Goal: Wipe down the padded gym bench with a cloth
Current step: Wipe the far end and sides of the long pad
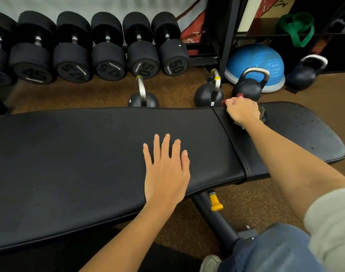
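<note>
Head view, looking down across a gym floor.

Item 1: padded bench [89,163], black, running across the middle of the frame from the left edge to the right; a long back pad meets a shorter seat pad [305,134] at a seam right of centre. Small droplets or specks show on the seat pad.

Item 2: left hand [165,169], lower centre, lying flat on the back pad, fingers straight and spread, holding nothing.

Item 3: right hand [241,110], upper right of centre, fingers curled over a cloth [263,115] and pressing it on the far edge of the bench at the seam. Most of the cloth is hidden under the hand; a reddish corner and a darker part show at either side.

Item 4: dumbbells [108,48], black, in a row on a rack along the upper left, marked 45, 47.5 and 50.

Item 5: kettlebells [248,87], four, black, on the brown floor behind the bench.

Item 6: blue balance dome [256,59], upper right, behind a kettlebell.

Item 7: green band [297,28], hanging at the upper right.

Item 8: yellow adjustment knob [215,201] on the bench frame, below the seam.
</note>
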`<control>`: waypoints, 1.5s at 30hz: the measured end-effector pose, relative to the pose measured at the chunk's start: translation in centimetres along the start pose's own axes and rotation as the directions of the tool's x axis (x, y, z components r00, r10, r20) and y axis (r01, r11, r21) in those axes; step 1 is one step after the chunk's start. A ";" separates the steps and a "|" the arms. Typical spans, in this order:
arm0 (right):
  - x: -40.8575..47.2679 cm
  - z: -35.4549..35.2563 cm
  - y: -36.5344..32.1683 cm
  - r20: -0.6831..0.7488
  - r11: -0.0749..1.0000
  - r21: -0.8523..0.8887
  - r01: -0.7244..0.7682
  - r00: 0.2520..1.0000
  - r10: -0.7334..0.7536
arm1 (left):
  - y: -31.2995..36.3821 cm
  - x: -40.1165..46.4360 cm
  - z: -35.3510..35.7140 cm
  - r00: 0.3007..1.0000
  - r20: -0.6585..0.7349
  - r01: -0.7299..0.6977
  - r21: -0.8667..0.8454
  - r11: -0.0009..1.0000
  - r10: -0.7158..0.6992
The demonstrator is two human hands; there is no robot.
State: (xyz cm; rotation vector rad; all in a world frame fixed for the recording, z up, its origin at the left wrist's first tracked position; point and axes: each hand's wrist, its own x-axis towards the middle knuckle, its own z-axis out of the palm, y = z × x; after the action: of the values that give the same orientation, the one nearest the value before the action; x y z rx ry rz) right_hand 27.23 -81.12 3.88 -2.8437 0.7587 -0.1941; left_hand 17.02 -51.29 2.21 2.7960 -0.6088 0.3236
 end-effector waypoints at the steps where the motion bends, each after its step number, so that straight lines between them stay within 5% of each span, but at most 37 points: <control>1: 0.0 0.0 -0.4 0.016 0.999 -0.001 0.033 0.999 -0.033 | 0.0 0.1 0.0 1.000 0.006 -0.003 0.003 1.000 0.003; 9: -2.6 0.1 -2.4 0.066 0.941 0.168 0.292 0.950 -0.307 | -0.8 0.1 0.0 1.000 0.015 0.007 0.003 1.000 -0.007; 15: -7.1 -1.2 -1.4 0.077 0.850 0.415 0.326 0.917 -0.390 | -0.1 0.5 -0.1 1.000 0.019 0.016 -0.013 1.000 -0.016; 24: -15.6 -4.9 1.3 0.222 0.767 0.632 0.116 0.920 -0.323 | -0.6 -0.1 -0.2 1.000 0.006 0.003 -0.124 0.992 -0.002; 29: -15.5 -7.4 4.6 -0.027 0.681 0.731 0.038 0.999 -0.026 | 0.3 0.0 -0.8 0.994 -0.095 -0.072 -0.261 0.963 0.049; 36: -12.9 -6.3 8.1 -0.091 0.794 0.597 -0.119 0.972 0.215 | 3.3 0.8 0.0 0.970 -0.065 -0.242 -0.115 0.963 0.236; 45: -15.9 -2.6 2.7 -0.075 0.908 0.414 0.063 0.997 -0.035 | 3.0 1.1 0.7 0.983 -0.062 -0.178 -0.134 0.975 0.171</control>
State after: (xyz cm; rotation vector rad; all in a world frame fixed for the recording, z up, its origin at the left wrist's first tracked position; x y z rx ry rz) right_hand 11.77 -75.80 4.65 -2.4587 0.5746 -0.4079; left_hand 16.81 -54.52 2.41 2.5989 -0.8344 0.3696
